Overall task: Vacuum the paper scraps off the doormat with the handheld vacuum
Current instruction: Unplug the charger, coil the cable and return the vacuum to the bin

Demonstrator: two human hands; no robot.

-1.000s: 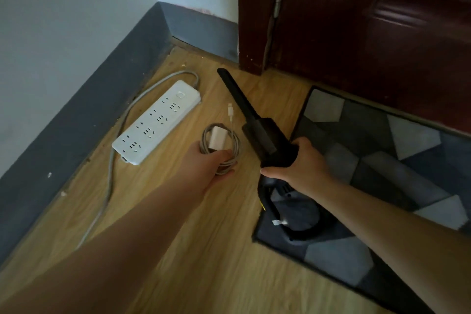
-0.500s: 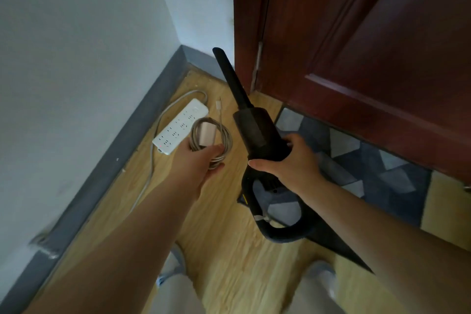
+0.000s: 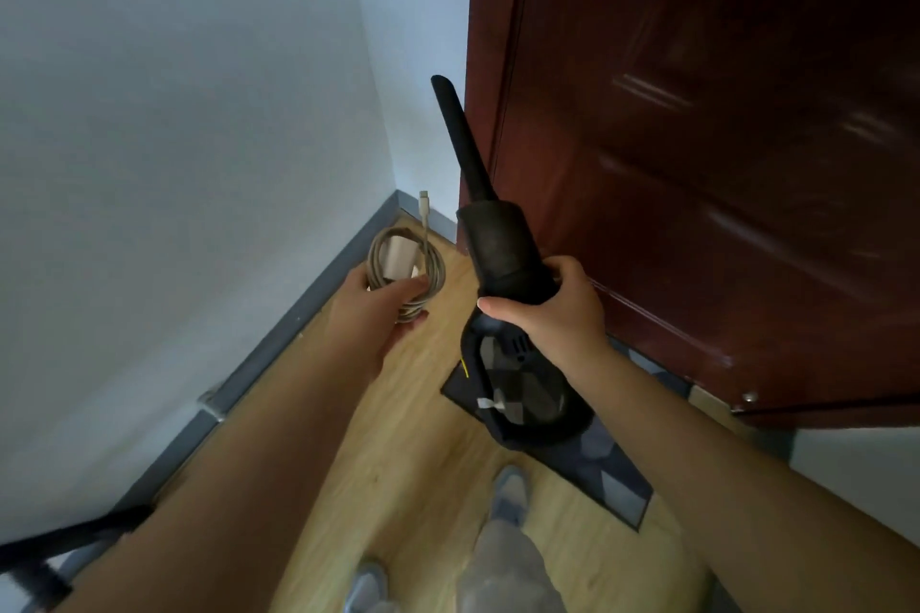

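Black handheld vacuum (image 3: 498, 259) held up off the floor, long narrow nozzle pointing up and away, loop handle lowest. Doormat (image 3: 612, 478) dark with grey geometric patches, flat on floor by door, partly hidden behind vacuum.

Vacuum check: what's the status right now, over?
Right hand grips handheld vacuum, nozzle up, off the doormat. Left hand holds coiled charger cable. No scraps visible.
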